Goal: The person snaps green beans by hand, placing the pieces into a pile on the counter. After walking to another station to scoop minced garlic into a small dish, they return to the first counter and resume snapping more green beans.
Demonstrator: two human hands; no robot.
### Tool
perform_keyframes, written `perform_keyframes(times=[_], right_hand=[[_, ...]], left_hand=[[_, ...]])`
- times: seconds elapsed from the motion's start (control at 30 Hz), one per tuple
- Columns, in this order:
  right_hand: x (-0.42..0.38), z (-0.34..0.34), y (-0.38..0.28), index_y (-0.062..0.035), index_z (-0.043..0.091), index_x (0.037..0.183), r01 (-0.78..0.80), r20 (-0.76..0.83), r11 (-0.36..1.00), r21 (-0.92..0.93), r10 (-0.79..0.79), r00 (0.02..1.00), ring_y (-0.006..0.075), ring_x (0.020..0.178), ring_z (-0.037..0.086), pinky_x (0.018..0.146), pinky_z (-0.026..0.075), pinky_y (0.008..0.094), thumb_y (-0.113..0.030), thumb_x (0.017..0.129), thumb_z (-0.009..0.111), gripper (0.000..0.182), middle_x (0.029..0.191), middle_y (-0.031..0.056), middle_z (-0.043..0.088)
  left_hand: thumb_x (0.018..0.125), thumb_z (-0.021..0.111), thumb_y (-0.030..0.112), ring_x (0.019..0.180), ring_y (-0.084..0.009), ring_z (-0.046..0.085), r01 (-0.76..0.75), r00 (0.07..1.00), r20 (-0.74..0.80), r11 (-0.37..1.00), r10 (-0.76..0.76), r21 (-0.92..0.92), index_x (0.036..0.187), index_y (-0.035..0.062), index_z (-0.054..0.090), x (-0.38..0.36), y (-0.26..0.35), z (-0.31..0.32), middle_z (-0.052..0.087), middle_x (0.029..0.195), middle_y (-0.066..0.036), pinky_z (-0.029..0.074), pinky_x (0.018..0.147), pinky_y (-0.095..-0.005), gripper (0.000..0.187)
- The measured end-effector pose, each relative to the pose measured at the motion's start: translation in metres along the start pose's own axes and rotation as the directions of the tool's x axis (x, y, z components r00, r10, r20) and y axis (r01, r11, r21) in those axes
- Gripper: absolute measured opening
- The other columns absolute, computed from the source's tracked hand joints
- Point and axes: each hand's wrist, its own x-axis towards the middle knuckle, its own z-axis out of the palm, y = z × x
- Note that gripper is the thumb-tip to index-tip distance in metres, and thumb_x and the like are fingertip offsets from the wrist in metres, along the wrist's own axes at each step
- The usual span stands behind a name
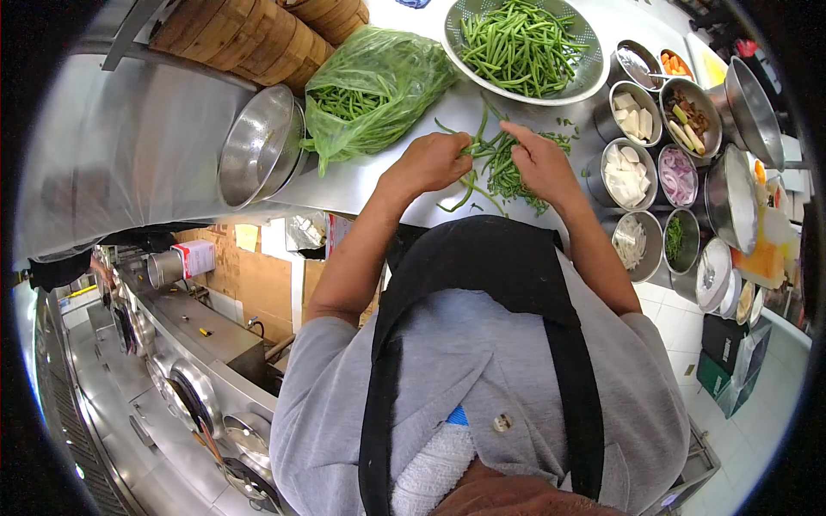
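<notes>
My left hand (437, 162) is closed around long green beans (471, 182), whose ends stick out past its fingers. Just to the right, my right hand (545, 168) is curled with its index finger reaching toward the left hand. A green bean seems to pass between the two, though the fingertips partly hide it. Under and around my right hand lies a pile of short green bean pieces (506, 172) on the steel counter (404, 193). Beyond my hands stands a perforated metal colander (594, 76) full of green beans.
A clear plastic bag (404, 69) with more beans lies at left, beside a steel colander (249, 150) and bamboo steamers (237, 39). Several metal pots line the right, holding white blocks (634, 118), sliced red onion (677, 178) and chopped greens (675, 236). Another person's hand (101, 271) shows far left.
</notes>
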Motion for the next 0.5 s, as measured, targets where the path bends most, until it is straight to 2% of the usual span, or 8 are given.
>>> perform_keyframes(times=[0.1,0.2,0.3,0.33,0.4,0.43,0.5], right_hand=[[0.0,0.006,0.013,-0.0038,0.066,0.102,0.169,0.08,0.986,0.004,-0.169,0.982,0.0384,0.085,0.062,0.079,0.048,0.0448,-0.017,0.083,0.047,0.03,0.092,0.0204,0.065],[0.001,0.007,0.015,-0.0032,0.067,0.094,0.147,0.175,0.989,-0.005,-0.144,0.974,0.0392,0.082,0.061,0.076,0.048,0.0445,-0.018,0.083,0.048,0.026,0.088,0.0183,0.066],[0.0,0.008,0.005,-0.002,0.067,0.087,-0.023,0.119,0.999,0.025,0.02,0.993,0.0352,0.078,0.063,0.073,0.049,0.0403,-0.018,0.082,0.051,0.023,0.083,0.0161,0.067],[0.0,0.009,0.006,-0.0016,0.067,0.086,-0.06,0.044,0.992,0.108,0.055,0.997,0.0319,0.076,0.064,0.072,0.049,0.0382,-0.018,0.082,0.051,0.023,0.081,0.0153,0.067],[0.003,0.014,0.013,-0.001,0.067,0.085,-0.112,-0.1,0.954,0.278,0.145,0.984,0.0254,0.072,0.064,0.069,0.049,0.0341,-0.017,0.082,0.052,0.022,0.079,0.0136,0.067],[0.004,0.014,0.019,-0.0009,0.067,0.085,-0.107,-0.124,0.942,0.317,0.153,0.98,0.0224,0.071,0.063,0.068,0.048,0.0326,-0.017,0.082,0.052,0.022,0.078,0.0119,0.066],[0.006,0.014,0.026,-0.0005,0.067,0.086,-0.1,-0.122,0.915,0.391,0.16,0.98,0.0176,0.068,0.06,0.065,0.047,0.0301,-0.016,0.083,0.051,0.023,0.077,0.0089,0.066]], left_hand=[[0.084,0.057,0.027,0.076,-0.0404,0.06,0.01,0.999,0.041,0.999,-0.007,-0.052,0.093,0.0033,0.059,0.0,0.001,-0.003,0.062,0.079,-0.022,0.045,0.067,-0.0461,0.025],[0.086,0.059,0.029,0.073,-0.039,0.06,-0.015,0.999,0.041,0.996,0.018,-0.084,0.092,0.003,0.06,0.0,0.003,-0.005,0.062,0.079,-0.021,0.045,0.065,-0.0439,0.027],[0.086,0.058,0.029,0.073,-0.0405,0.059,-0.055,0.998,0.003,0.982,0.057,-0.18,0.089,0.0032,0.059,-0.003,0.006,-0.001,0.062,0.077,-0.02,0.044,0.066,-0.046,0.026],[0.086,0.058,0.029,0.074,-0.0415,0.058,-0.071,0.997,-0.009,0.972,0.07,-0.224,0.087,0.0033,0.059,-0.003,0.008,0.002,0.062,0.075,-0.02,0.044,0.067,-0.0474,0.026],[0.088,0.057,0.028,0.07,-0.0356,0.06,-0.018,0.998,-0.069,0.972,0.001,-0.234,0.087,0.0031,0.058,0.0,0.008,0.004,0.062,0.074,-0.017,0.045,0.064,-0.0433,0.025],[0.089,0.056,0.027,0.068,-0.0326,0.061,0.008,0.995,-0.098,0.971,-0.033,-0.241,0.086,0.003,0.057,0.002,0.008,0.006,0.063,0.073,-0.016,0.045,0.062,-0.0413,0.025],[0.091,0.055,0.026,0.066,-0.0236,0.061,0.059,0.981,-0.126,0.842,-0.149,-0.536,0.087,0.0025,0.056,0.005,0.006,0.012,0.063,0.071,-0.012,0.044,0.06,-0.0358,0.024]])
